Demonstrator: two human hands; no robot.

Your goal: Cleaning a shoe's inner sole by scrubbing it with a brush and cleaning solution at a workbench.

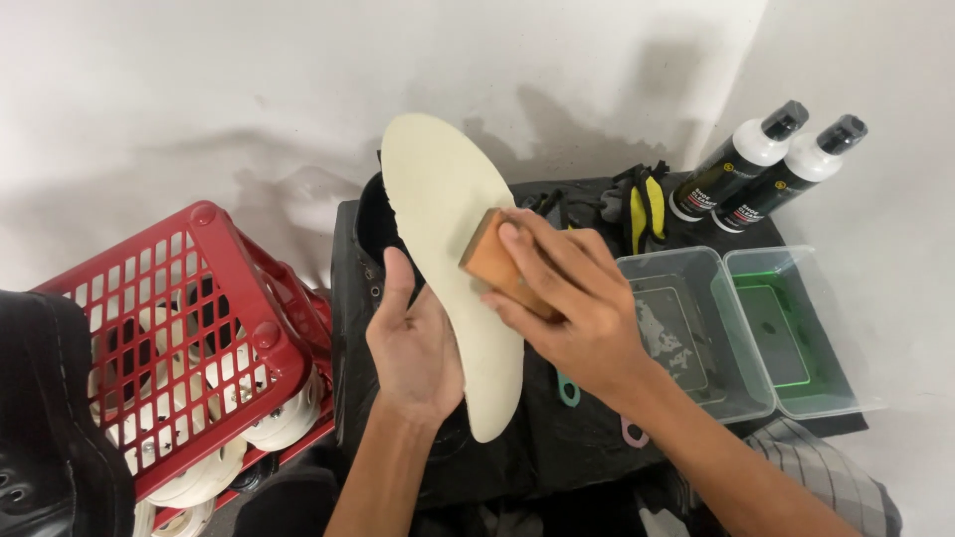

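My left hand [413, 343] holds a cream shoe insole [438, 189] from behind, its long flat face turned up toward me. In my right hand [572, 298] is a small brown wooden brush block [487, 257], pressed against the middle of the insole's right edge. Both hands hover over a black-covered table [557, 447].
A red plastic crate [214, 298] holding white shoes stands at the left, with a black shoe [50, 418] at the near left edge. Two clear plastic tubs [696, 328], one tinted green, sit at the right. Two black-and-white bottles [741, 159] lean against the wall.
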